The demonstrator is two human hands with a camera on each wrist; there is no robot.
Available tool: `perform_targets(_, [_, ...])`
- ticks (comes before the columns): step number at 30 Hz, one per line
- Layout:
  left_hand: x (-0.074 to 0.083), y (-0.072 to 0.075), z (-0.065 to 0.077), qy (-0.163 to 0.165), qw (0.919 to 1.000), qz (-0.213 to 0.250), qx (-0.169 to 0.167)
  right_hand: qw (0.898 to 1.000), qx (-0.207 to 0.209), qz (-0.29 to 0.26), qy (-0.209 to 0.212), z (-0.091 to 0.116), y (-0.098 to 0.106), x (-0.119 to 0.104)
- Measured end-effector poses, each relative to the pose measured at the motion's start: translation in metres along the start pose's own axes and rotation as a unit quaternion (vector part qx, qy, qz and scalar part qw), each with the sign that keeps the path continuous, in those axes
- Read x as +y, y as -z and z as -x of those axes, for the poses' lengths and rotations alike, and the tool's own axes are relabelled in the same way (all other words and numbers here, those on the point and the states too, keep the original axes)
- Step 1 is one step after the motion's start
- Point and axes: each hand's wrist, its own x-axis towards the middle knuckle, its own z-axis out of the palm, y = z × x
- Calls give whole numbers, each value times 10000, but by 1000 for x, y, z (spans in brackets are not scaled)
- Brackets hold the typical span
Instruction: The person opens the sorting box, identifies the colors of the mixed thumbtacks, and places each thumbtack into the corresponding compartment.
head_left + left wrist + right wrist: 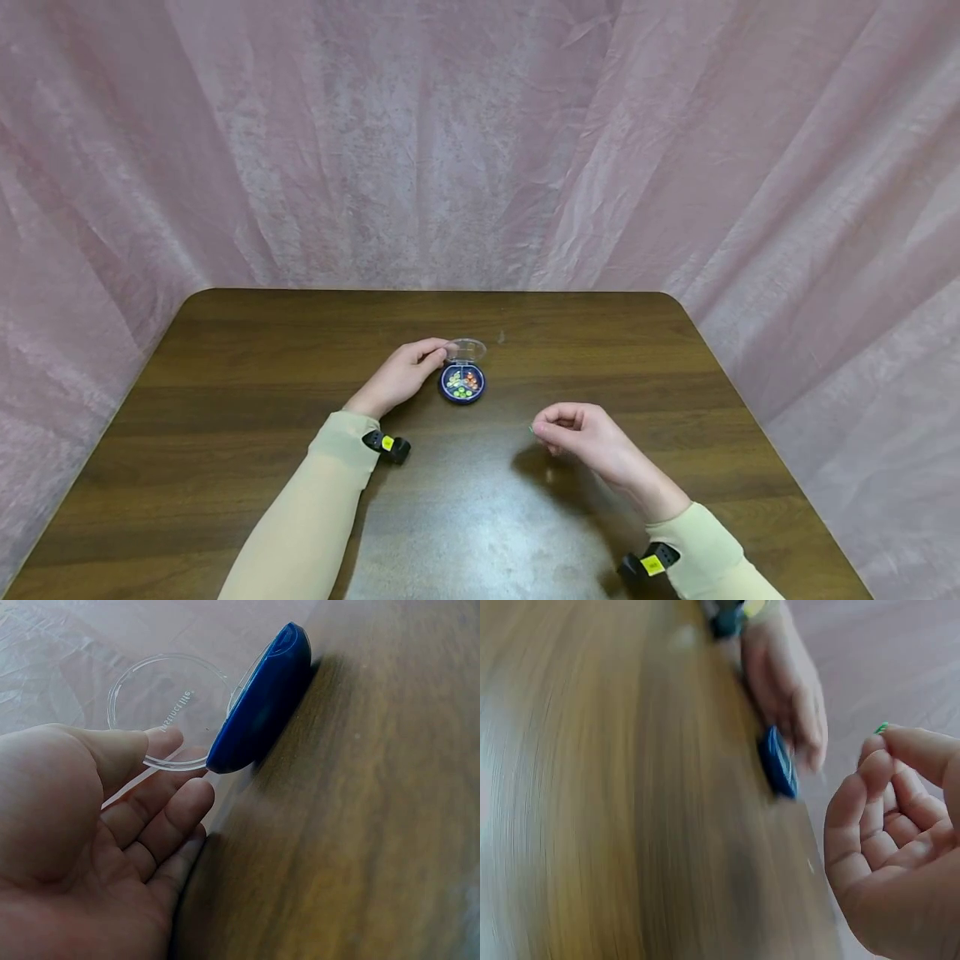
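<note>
A round blue pill case (462, 401) lies on the table with its clear lid (468, 347) raised on the far side. My left hand (402, 373) pinches the lid's edge between thumb and forefinger; the left wrist view shows white lettering on that lid (169, 697). Divided into three compartments, the case holds small orange pieces (470, 381), pale yellow-green pieces (453, 380) and bright green pieces (462, 392). Nearer and to the right, above the table, my right hand (592, 442) pinches a tiny green piece (881, 728) between thumb and forefinger, mostly hidden by the fingertips.
The brown wooden table (225, 375) has rounded far corners. Pink curtains (420, 150) hang behind it and along both sides. Each wrist carries a black camera, the left wrist camera (397, 451) and the right wrist camera (633, 568), over pale sleeves.
</note>
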Motion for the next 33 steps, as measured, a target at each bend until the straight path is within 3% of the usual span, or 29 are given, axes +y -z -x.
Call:
perform_targets(2, [0,0,0,-4,10000,-20,-3,9963,-252,-825,-2,-3,-8,-3])
perform_targets(4, [0,0,0,13,10000,-43,15,9849,-594,-1627,3,-5,-17,-6])
perform_targets(7, [-1,0,0,42,10000,-44,42,9534,-1180,-2777,-30,-7,-32,-12])
perform_targets(11, [-1,0,0,49,10000,15,66,9090,-1784,-3766,-55,-8,-53,-19])
perform_targets(20, [0,-3,-1,-82,9998,107,115,8305,-2340,-5053,166,-7,-77,-44])
perform_targets(28, [-1,-2,0,-129,9997,143,119,7784,-2762,-5617,468,-11,-82,-69])
perform_targets(33, [1,-1,0,-136,9997,124,131,7635,-2959,-5711,590,-12,-82,-77])
